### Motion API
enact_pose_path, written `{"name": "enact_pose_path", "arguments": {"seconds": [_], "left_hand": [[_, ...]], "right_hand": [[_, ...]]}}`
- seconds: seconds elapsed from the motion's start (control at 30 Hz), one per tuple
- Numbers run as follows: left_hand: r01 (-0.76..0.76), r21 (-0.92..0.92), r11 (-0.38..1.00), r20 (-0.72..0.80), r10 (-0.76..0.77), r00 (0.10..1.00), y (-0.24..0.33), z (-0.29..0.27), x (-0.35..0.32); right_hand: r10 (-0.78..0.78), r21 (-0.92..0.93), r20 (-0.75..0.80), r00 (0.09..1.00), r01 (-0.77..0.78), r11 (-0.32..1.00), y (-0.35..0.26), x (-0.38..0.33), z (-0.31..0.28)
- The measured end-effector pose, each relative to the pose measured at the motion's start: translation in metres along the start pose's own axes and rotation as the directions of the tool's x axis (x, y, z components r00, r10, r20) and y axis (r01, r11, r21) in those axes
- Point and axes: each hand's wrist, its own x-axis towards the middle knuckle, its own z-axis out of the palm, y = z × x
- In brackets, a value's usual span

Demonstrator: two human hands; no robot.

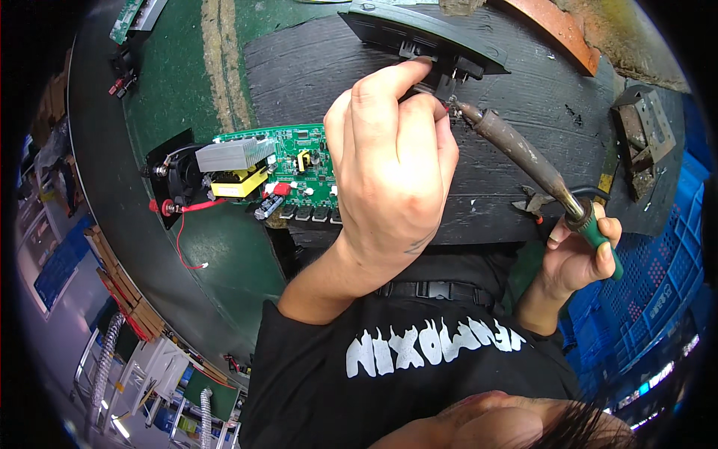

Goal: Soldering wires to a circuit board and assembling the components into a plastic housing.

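Note:
My left hand [393, 161] is raised over the black work mat [314, 71], its fingertips pinched on a thin wire at a black plastic panel [419, 34]. My right hand [580, 251] grips the green handle of a soldering iron [523, 153]. The iron's tip reaches up to the terminals on the panel, just beside my left fingertips. A green circuit board [295, 168] with a silver heat sink, yellow transformer and red wires lies left of my left hand, partly hidden behind it.
A black fan bracket [170, 176] with a loose red wire sits at the board's left end on the green bench. A metal iron stand [643, 138] stands at the right. Blue crates [658, 277] lie lower right. Another board [134, 15] rests at top left.

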Motion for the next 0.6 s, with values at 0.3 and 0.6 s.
{"name": "enact_pose_path", "arguments": {"seconds": [0.3, 0.6], "left_hand": [[0.01, -0.01, 1.0, 0.007, -0.01, 1.0, 0.001, -0.0001, 0.0004], [0.02, -0.001, 1.0, 0.009, -0.02, 1.0, 0.0015, 0.0002, 0.0002]], "right_hand": [[0.003, -0.047, -0.004, 1.0, -0.003, 0.999, 0.0007, -0.0002, -0.0005], [0.006, -0.047, 0.004, 1.0, -0.006, 0.999, 0.001, 0.0009, -0.0023]]}}
